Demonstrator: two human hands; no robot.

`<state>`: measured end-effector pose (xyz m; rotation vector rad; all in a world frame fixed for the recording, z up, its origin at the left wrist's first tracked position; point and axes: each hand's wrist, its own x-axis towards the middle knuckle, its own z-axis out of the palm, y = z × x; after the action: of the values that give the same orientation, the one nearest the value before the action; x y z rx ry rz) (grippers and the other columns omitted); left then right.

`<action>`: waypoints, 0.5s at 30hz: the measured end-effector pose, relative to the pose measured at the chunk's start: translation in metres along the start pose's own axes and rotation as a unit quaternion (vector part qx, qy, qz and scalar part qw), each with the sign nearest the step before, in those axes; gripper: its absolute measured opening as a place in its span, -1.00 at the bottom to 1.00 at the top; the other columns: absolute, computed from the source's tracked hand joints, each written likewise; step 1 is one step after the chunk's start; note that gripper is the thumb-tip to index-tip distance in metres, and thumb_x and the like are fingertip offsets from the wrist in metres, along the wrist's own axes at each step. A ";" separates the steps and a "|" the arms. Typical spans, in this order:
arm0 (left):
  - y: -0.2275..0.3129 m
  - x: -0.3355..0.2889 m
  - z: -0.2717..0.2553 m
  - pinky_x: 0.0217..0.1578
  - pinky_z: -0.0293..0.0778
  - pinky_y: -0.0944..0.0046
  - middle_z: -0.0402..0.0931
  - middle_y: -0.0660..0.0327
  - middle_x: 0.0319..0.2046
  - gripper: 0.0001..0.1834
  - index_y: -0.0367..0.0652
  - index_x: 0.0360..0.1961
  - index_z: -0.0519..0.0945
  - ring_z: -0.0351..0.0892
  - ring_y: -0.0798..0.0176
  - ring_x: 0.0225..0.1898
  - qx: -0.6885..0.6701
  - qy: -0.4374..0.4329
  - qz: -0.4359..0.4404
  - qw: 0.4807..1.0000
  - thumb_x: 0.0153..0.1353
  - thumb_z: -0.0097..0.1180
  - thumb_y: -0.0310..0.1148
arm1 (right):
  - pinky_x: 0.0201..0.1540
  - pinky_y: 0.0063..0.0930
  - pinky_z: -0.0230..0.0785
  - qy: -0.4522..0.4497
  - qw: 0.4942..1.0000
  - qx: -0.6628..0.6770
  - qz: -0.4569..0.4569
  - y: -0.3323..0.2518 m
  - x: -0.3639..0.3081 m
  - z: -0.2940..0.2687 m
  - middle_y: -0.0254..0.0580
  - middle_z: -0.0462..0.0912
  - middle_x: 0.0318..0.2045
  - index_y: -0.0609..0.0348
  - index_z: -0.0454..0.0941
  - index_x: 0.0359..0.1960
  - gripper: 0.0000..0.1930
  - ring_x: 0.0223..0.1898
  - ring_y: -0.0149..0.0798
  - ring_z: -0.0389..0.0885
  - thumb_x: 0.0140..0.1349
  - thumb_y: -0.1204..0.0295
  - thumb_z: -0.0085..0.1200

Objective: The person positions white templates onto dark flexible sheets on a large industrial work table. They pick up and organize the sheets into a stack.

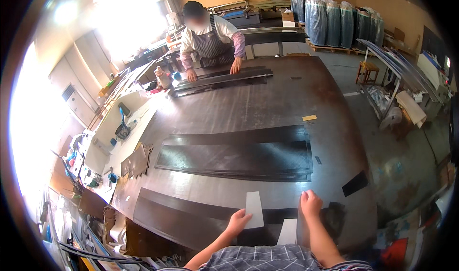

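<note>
My left hand (237, 222) grips the edge of a pale rectangular card (255, 206) over the near edge of the table. My right hand (311, 203) is closed at the raised end of a dark flexible strip (300, 223), which seems to bend upward there. A second pale card (288, 232) lies between my forearms, partly hidden below. Under my left hand, long dark strips (177, 218) stretch along the near table edge. Farther in, a stack of wide dark glossy sheets (234, 158) lies flat.
Across the big dark table (330, 108), a co-worker (213, 41) handles long dark strips (224, 78). A yellow piece (309, 118) and a small black sheet (355, 183) lie toward the right. Brown scraps (135, 161) sit at left; wrapped rolls (330, 22) stand behind.
</note>
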<state>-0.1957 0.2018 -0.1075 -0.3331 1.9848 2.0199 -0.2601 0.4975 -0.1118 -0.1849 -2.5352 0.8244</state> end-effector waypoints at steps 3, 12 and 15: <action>0.000 -0.003 0.002 -0.08 0.42 0.34 0.58 0.21 -0.17 -0.71 -0.38 -0.05 0.51 0.52 0.38 -0.14 -0.019 0.011 -0.017 1.000 0.26 0.05 -0.43 | -0.46 -0.04 0.35 0.002 1.000 0.003 -0.005 0.002 -0.001 0.001 -0.01 0.55 -0.61 0.14 0.45 -0.54 -0.79 -0.52 0.13 0.53 0.15 0.31 0.08; 0.017 -0.007 0.008 -0.09 0.44 0.34 0.58 0.21 -0.16 -0.71 -0.39 -0.03 0.49 0.53 0.38 -0.14 0.016 -0.001 -0.002 1.000 0.28 0.02 -0.44 | -0.45 -0.04 0.36 0.006 1.000 -0.004 -0.008 0.005 0.001 0.001 -0.01 0.56 -0.60 0.14 0.45 -0.54 -0.80 -0.51 0.12 0.54 0.15 0.31 0.08; 0.012 -0.006 0.008 -0.09 0.45 0.34 0.58 0.21 -0.16 -0.71 -0.38 -0.02 0.49 0.53 0.38 -0.15 -0.030 -0.009 -0.003 1.000 0.29 0.02 -0.43 | -0.45 -0.03 0.36 -0.020 1.000 -0.017 0.003 0.002 0.001 -0.002 -0.01 0.56 -0.59 0.14 0.45 -0.53 -0.80 -0.50 0.13 0.55 0.15 0.31 0.07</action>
<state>-0.1939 0.2090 -0.0935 -0.3336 1.9131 2.0749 -0.2595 0.5004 -0.1109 -0.1886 -2.5889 0.7953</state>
